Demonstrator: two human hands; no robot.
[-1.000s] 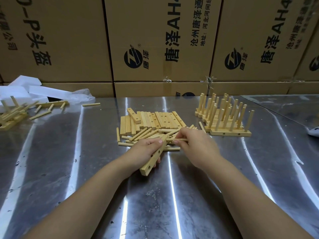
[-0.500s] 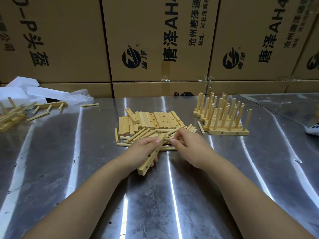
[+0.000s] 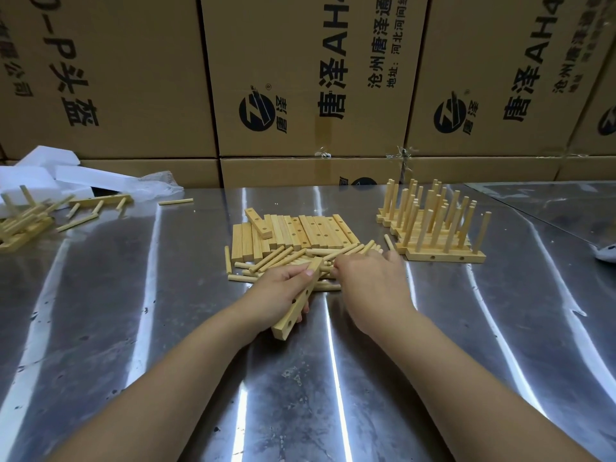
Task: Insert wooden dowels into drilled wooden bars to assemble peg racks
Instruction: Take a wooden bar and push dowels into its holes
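Bar (image 3: 290,319) looked light and stiff (best held mid-way); left hand (image 3: 278,295) curled tight round it, fingers of right hand (image 3: 370,281) were hidden.

A single wide-angle camera worn on the person's head looks forward and down over a steel bench (image 3: 100,328). It sits close enough that both forearms run in from the bottom edge, and the left hand (image 3: 283,291), gripping a drilled bar (image 3: 290,316), meets the right hand (image 3: 370,281) at mid-frame. The view faces a wall of stacked cardboard boxes (image 3: 133,78) beyond the bench's far edge, filling the upper third, with straight lines bowed toward the corners by the lens.
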